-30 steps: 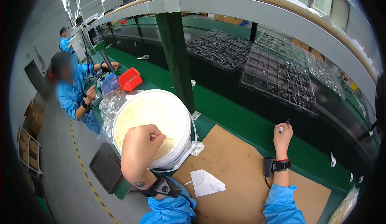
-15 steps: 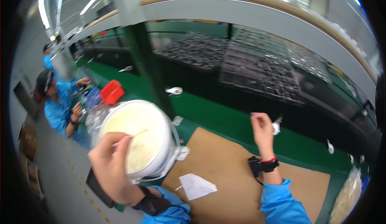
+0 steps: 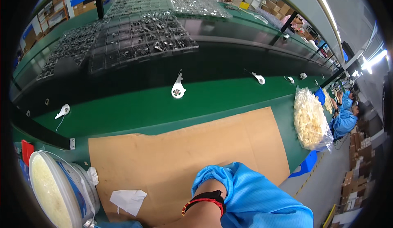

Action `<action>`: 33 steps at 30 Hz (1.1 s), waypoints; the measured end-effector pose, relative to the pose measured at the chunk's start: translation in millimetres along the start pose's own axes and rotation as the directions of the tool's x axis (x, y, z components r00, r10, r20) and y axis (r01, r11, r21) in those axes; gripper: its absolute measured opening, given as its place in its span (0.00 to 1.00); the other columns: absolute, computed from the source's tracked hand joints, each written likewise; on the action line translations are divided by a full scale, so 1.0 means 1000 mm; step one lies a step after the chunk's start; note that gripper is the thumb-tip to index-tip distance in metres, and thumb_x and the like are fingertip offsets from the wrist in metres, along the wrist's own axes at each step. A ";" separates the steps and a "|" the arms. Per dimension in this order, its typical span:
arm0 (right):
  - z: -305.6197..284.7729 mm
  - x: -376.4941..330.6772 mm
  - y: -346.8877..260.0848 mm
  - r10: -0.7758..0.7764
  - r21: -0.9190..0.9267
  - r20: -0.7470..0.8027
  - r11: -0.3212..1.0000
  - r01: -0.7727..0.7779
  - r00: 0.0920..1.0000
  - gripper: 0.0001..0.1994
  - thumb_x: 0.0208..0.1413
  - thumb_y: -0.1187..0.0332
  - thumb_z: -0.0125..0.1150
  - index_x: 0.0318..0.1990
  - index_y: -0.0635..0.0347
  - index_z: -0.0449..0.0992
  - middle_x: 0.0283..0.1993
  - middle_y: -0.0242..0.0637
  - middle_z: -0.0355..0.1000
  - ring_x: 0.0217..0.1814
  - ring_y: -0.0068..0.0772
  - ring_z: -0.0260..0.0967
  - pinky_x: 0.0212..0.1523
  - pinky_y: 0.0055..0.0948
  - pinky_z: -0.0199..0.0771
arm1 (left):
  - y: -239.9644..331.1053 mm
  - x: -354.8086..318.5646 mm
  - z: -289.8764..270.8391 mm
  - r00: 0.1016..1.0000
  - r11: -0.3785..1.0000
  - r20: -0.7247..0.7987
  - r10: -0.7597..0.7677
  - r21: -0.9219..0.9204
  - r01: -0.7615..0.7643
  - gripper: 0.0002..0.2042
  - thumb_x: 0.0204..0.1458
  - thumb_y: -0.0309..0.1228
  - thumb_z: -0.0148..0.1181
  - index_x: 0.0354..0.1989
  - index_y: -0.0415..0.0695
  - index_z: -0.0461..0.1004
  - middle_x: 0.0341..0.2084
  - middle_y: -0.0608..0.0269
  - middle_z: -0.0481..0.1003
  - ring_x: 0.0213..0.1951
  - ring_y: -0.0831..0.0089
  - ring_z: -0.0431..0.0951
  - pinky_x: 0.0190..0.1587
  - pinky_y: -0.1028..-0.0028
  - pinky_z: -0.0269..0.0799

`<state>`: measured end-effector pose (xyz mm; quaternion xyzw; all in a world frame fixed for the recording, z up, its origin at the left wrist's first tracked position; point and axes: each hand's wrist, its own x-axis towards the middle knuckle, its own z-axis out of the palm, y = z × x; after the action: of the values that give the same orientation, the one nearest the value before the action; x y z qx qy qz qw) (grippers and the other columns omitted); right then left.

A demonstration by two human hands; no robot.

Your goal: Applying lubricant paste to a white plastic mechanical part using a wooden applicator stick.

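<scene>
My right forearm in a blue sleeve [image 3: 262, 195] bends across the lower middle, with a black band and a red cord [image 3: 204, 201] at the wrist. Only the base of my right hand [image 3: 176, 224] shows at the lower edge; its fingers are cut off from view. My left hand is out of the picture. Beneath the arm lies a brown cardboard sheet [image 3: 184, 142], with a torn piece of white paper [image 3: 129, 200] on it. At the lower left stands a white bucket [image 3: 71, 187], its top filled with pale yellowish material.
White teardrop-shaped parts [image 3: 178, 89] lie spaced along the green belt [image 3: 131, 107]. Behind are black compartment trays [image 3: 143, 40] of small parts. A clear bag of cream-coloured pieces [image 3: 309, 121] stands right, near a blue bin [image 3: 305, 165]. Co-workers [image 3: 346, 119] sit far right.
The view has swung to the right, so the bucket sits further left. My left hand, pinched over the bucket before, has left the picture. My right hand has dropped to the lower edge.
</scene>
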<state>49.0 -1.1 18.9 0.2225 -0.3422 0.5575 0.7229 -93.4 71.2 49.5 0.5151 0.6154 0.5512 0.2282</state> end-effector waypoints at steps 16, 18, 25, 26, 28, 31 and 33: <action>-0.008 -0.016 0.005 0.281 0.009 0.039 0.959 -0.282 0.959 0.10 0.55 0.67 0.59 0.37 0.66 0.75 0.34 0.35 0.69 0.30 0.24 0.67 0.26 0.19 0.65 | -0.049 0.029 -0.026 0.993 0.993 0.001 0.115 -0.039 -0.115 0.06 0.54 0.28 0.54 0.34 0.39 0.74 0.18 0.71 0.64 0.18 0.83 0.58 0.21 0.81 0.49; -0.007 -0.019 0.009 0.241 -0.001 0.033 0.970 -0.242 0.970 0.10 0.54 0.66 0.60 0.37 0.66 0.75 0.34 0.35 0.69 0.30 0.24 0.67 0.26 0.19 0.65 | -0.052 0.032 -0.026 0.993 0.991 0.005 0.121 -0.050 -0.120 0.06 0.54 0.28 0.53 0.34 0.39 0.74 0.18 0.72 0.63 0.18 0.83 0.57 0.21 0.81 0.48; -0.020 -0.003 -0.001 0.136 -0.156 0.209 0.982 -0.104 0.968 0.13 0.53 0.63 0.61 0.38 0.65 0.76 0.32 0.33 0.70 0.29 0.24 0.66 0.28 0.19 0.65 | -0.061 0.041 -0.024 0.986 0.981 0.033 0.166 -0.104 -0.161 0.07 0.55 0.29 0.53 0.35 0.39 0.74 0.18 0.74 0.63 0.18 0.86 0.56 0.21 0.83 0.46; -0.016 -0.003 -0.003 0.136 -0.155 0.213 0.982 -0.104 0.968 0.13 0.53 0.63 0.61 0.38 0.65 0.76 0.32 0.33 0.70 0.29 0.24 0.66 0.28 0.19 0.65 | -0.062 0.043 -0.025 0.984 0.980 0.034 0.172 -0.111 -0.168 0.07 0.55 0.29 0.53 0.35 0.39 0.74 0.18 0.74 0.63 0.18 0.86 0.55 0.21 0.83 0.46; -0.008 -0.006 -0.001 0.257 -0.107 0.081 0.963 -0.248 0.963 0.11 0.54 0.65 0.61 0.37 0.64 0.77 0.32 0.33 0.70 0.30 0.24 0.66 0.28 0.21 0.65 | -0.066 0.044 -0.029 0.983 0.977 0.025 0.182 -0.119 -0.178 0.07 0.55 0.29 0.53 0.35 0.39 0.74 0.18 0.75 0.63 0.18 0.87 0.55 0.21 0.83 0.45; -0.021 -0.003 0.008 0.176 -0.169 0.294 0.977 -0.130 0.940 0.09 0.54 0.66 0.60 0.37 0.63 0.77 0.34 0.34 0.70 0.32 0.26 0.67 0.29 0.22 0.66 | -0.074 0.044 -0.038 0.981 0.973 -0.009 0.192 -0.128 -0.192 0.07 0.56 0.29 0.53 0.35 0.39 0.73 0.18 0.76 0.63 0.18 0.88 0.54 0.21 0.84 0.45; -0.026 -0.010 0.015 0.222 -0.202 0.266 0.964 -0.171 0.938 0.10 0.55 0.66 0.59 0.38 0.64 0.77 0.36 0.35 0.70 0.33 0.26 0.67 0.30 0.22 0.66 | -0.082 0.044 -0.048 0.979 0.972 -0.051 0.196 -0.124 -0.201 0.07 0.56 0.29 0.52 0.36 0.39 0.73 0.18 0.76 0.62 0.18 0.89 0.54 0.21 0.85 0.44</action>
<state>39.5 14.8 -6.9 0.2006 -0.5116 0.5567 0.6229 -181.3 100.6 0.7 0.5475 0.5284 0.6196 0.1926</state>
